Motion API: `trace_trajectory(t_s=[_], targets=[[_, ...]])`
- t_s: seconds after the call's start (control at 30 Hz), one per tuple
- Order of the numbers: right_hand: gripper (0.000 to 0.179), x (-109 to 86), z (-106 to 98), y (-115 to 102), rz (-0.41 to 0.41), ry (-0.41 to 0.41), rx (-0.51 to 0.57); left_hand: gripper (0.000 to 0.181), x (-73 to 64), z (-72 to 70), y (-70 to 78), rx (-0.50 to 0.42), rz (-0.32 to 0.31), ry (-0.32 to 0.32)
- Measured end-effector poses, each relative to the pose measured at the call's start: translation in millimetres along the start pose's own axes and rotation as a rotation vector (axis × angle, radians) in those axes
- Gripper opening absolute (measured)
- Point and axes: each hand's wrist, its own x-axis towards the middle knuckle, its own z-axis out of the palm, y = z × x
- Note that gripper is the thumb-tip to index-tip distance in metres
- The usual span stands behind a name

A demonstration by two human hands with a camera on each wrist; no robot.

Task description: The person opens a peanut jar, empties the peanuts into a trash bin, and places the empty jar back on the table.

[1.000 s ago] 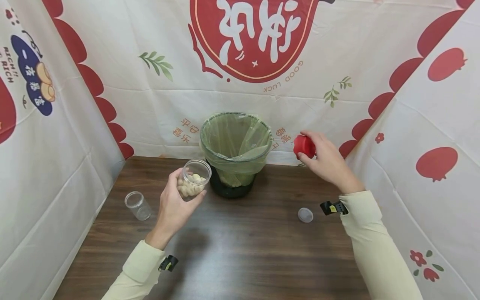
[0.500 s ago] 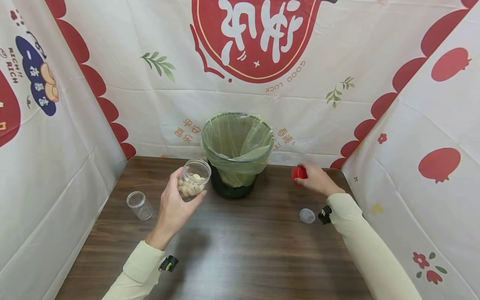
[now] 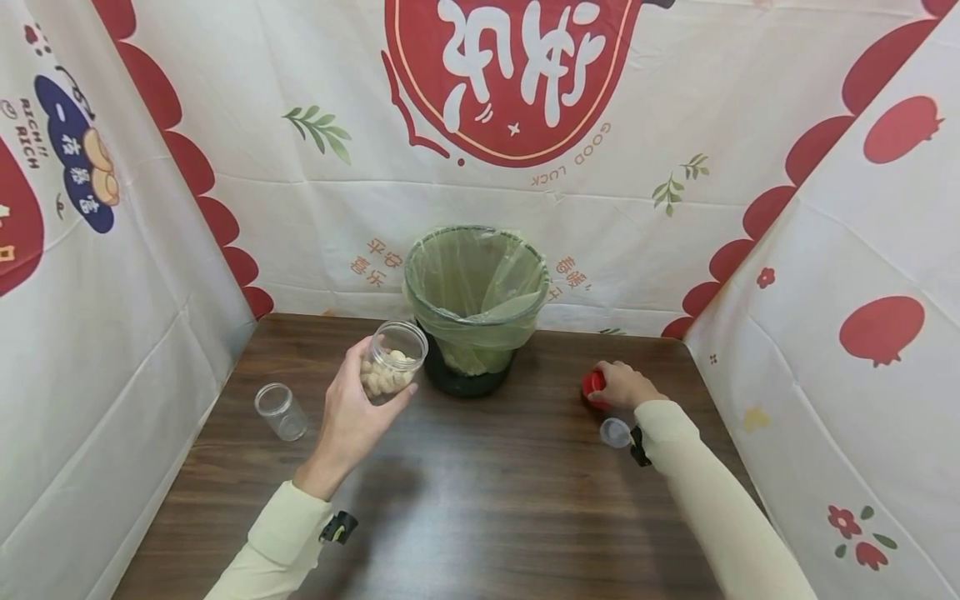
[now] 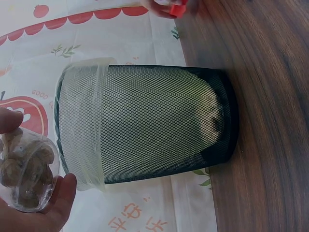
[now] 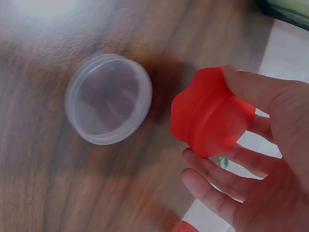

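My left hand (image 3: 356, 417) grips a clear plastic jar (image 3: 399, 340), tilted, its open mouth upward beside the bin. Pale roundish pieces (image 3: 386, 377) partly fill it; in the left wrist view they look brownish and lumpy. On the right, my right hand (image 3: 628, 386) pinches a red lid (image 5: 212, 113) with a wavy edge, low over the table. Just beside that lid lies a small translucent cap (image 5: 108, 99), round and shallow. The right wrist view shows the thumb on one side of the red lid and fingers on the other.
A mesh waste bin (image 4: 154, 121) with a pale green liner (image 3: 480, 321) stands at the table's back middle. Another clear jar (image 3: 282, 413), uncapped, stands at the left. Printed cloth (image 3: 315, 217) encloses the back and both sides of the wooden table (image 3: 480, 500).
My right hand has come down from above the table's back right with the red lid, nearing the translucent cap. The left hand and its jar have hardly moved.
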Motion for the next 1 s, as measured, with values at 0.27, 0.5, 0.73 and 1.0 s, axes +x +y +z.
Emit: trace_trajectory(t_s=[0.27,0.5,0.73,1.0], targets=[[0.07,2.6,13,5,0.011,-0.026,-0.018,0.085,-0.4,0.6,-1.4,-0.005,0.002,0.004],[0.072,6.1,20,7,0.024,-0.024,-0.014,0.086,2.2,-0.4,-1.2,-0.001,0.022,0.032],[0.072,3.9,18,6,0.044,-0.032,0.003,0.085,7.8,-4.4,-2.9,-0.023,0.022,0.073],[0.072,-2.6,-17,1,0.021,-0.002,-0.008,0.082,16.7,-13.3,-2.2,-0.031,0.02,0.13]])
